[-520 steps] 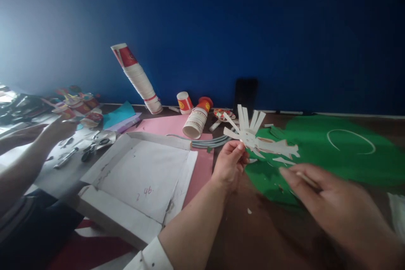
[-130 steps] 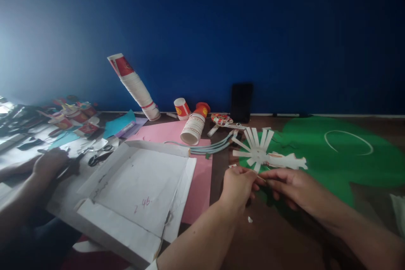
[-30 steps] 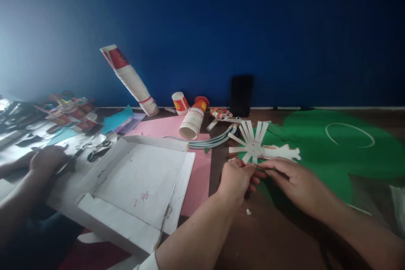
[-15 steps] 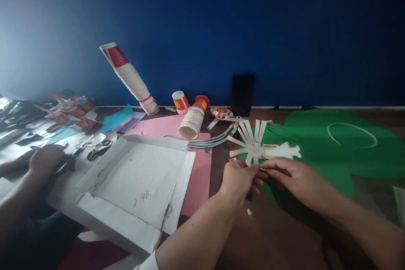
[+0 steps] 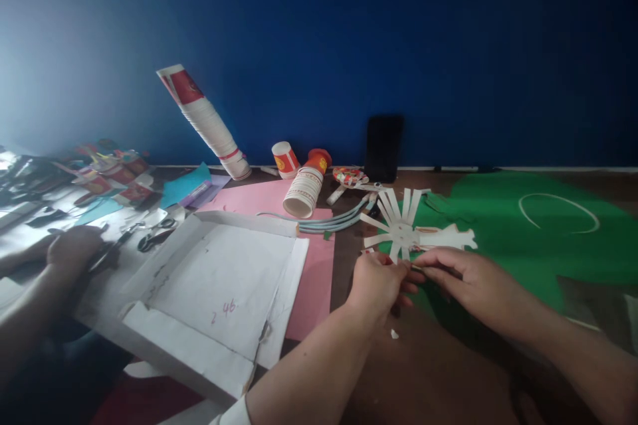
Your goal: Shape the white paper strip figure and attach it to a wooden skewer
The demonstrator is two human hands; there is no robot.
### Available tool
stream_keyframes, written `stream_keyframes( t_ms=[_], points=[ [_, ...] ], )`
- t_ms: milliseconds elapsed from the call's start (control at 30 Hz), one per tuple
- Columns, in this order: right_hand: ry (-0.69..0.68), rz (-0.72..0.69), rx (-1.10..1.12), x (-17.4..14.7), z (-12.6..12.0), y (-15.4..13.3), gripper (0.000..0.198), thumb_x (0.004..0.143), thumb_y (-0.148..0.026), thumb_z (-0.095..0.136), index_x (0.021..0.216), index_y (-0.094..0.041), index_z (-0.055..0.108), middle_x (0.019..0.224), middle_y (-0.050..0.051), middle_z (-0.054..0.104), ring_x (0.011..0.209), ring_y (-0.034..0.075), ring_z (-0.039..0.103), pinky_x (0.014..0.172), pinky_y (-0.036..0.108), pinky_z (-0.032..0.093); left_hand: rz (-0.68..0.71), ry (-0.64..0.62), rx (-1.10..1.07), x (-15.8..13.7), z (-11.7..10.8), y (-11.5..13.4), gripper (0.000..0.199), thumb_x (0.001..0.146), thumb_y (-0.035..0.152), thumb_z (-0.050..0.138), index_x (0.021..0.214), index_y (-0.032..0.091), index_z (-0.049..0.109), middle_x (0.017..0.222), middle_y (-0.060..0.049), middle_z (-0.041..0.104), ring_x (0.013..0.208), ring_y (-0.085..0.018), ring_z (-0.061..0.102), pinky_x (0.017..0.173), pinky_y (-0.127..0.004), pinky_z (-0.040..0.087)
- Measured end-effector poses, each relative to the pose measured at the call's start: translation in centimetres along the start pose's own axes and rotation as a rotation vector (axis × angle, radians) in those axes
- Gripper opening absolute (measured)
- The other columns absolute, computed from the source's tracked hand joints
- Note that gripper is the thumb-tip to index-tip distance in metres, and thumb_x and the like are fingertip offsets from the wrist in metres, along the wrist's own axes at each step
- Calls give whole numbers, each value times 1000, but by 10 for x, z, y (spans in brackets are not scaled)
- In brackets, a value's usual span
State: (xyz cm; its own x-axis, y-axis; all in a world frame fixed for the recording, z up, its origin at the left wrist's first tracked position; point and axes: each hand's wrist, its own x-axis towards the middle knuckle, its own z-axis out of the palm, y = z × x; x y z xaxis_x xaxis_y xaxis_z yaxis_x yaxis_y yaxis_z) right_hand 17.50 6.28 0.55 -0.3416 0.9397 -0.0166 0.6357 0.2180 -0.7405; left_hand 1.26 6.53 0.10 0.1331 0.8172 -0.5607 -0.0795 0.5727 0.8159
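A white paper cup cut into splayed strips (image 5: 401, 229) stands fanned out just beyond my fingers, over the near edge of a green paper sheet (image 5: 503, 239). My left hand (image 5: 376, 279) pinches the cut cup's lower strips. My right hand (image 5: 461, 275) meets it from the right, fingertips closed on a thin stick whose tip touches the left fingers. Both hands hover low above the brown table (image 5: 428, 372).
A flattened white cardboard box (image 5: 214, 285) lies on pink paper (image 5: 314, 279) to the left. Behind stand a leaning stack of cups (image 5: 204, 119), loose cups (image 5: 304, 189), and a black object (image 5: 383, 146). Another person's hand (image 5: 74, 249) works near scissors (image 5: 154, 236) at far left.
Over the last second my hands stay together at the cut cup with only small shifts. Earlier the left hand held the cup up alone, and the right hand with its stick was apart.
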Motion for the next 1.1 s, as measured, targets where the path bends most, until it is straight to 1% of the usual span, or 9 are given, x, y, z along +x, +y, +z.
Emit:
stream_keyframes(
  t_ms=[133, 267, 433, 500, 567, 667, 767, 900, 1100],
  points=[
    [-46, 51, 28, 1, -1, -2, 28, 91, -36, 47, 99, -24, 71, 77, 2, 72, 59, 16, 60, 56, 29, 48, 20, 10, 3, 2, -1, -3, 14, 84, 22, 60, 73, 12, 59, 73, -6, 70, 43, -6, 51, 37, -17, 36],
    [-63, 79, 61, 1, 0, -3, 24, 90, -36, 48, 88, -23, 69, 72, 1, 70, 58, 16, 59, 56, 27, 46, 30, -6, -9, 3, -2, -4, 16, 81, 22, 64, 69, 13, 59, 68, -4, 68, 44, -5, 50, 38, -16, 36],
    [-9, 92, 64, -1, 5, 0, 22, 91, -37, 49, 80, -23, 62, 64, -1, 66, 57, 16, 60, 55, 27, 46, 56, -17, -52, 4, -4, -3, 15, 79, 19, 61, 66, 12, 59, 58, -1, 63, 36, -4, 43, 35, -16, 31],
    [39, 61, 43, -4, 7, 1, 20, 91, -39, 49, 86, -24, 63, 74, 0, 70, 65, 18, 65, 60, 28, 50, 62, 1, -71, 3, -4, -2, 16, 79, 17, 59, 64, 13, 58, 55, 0, 61, 35, -4, 42, 34, -17, 29],
    [110, -8, -34, -7, 10, 2, 19, 91, -39, 51, 96, -27, 65, 92, 2, 74, 80, 20, 69, 70, 31, 53, 59, 16, -82, 2, -3, -1, 16, 79, 16, 58, 64, 14, 56, 53, 0, 59, 34, -5, 41, 33, -17, 28],
    [199, -147, -205, -11, 13, 4, 24, 91, -35, 51, 109, -29, 66, 111, 4, 71, 100, 24, 67, 84, 36, 53, 51, 31, -90, 0, -3, 1, 16, 78, 15, 59, 62, 14, 54, 52, 0, 59, 34, -5, 39, 34, -17, 27],
    [212, -217, -299, -13, 15, 7, 28, 94, -32, 46, 112, -28, 67, 113, 5, 70, 100, 24, 67, 83, 36, 54, 54, 39, -86, -1, -3, 2, 18, 78, 16, 60, 61, 14, 54, 53, -1, 60, 35, -5, 41, 35, -17, 28],
    [196, -220, -352, -13, 15, 10, 30, 95, -31, 42, 111, -28, 68, 113, 5, 70, 98, 24, 68, 76, 35, 55, 55, 14, -73, 1, -4, -1, 18, 78, 17, 59, 62, 14, 54, 55, -1, 61, 36, -5, 42, 35, -17, 30],
    [167, -182, -249, -6, 10, 10, 28, 94, -30, 44, 106, -27, 69, 105, 5, 73, 95, 24, 68, 78, 35, 54, 71, 2, -67, 4, -2, -6, 12, 82, 18, 59, 71, 13, 59, 64, -4, 66, 43, -6, 49, 39, -16, 39]
  ],
)
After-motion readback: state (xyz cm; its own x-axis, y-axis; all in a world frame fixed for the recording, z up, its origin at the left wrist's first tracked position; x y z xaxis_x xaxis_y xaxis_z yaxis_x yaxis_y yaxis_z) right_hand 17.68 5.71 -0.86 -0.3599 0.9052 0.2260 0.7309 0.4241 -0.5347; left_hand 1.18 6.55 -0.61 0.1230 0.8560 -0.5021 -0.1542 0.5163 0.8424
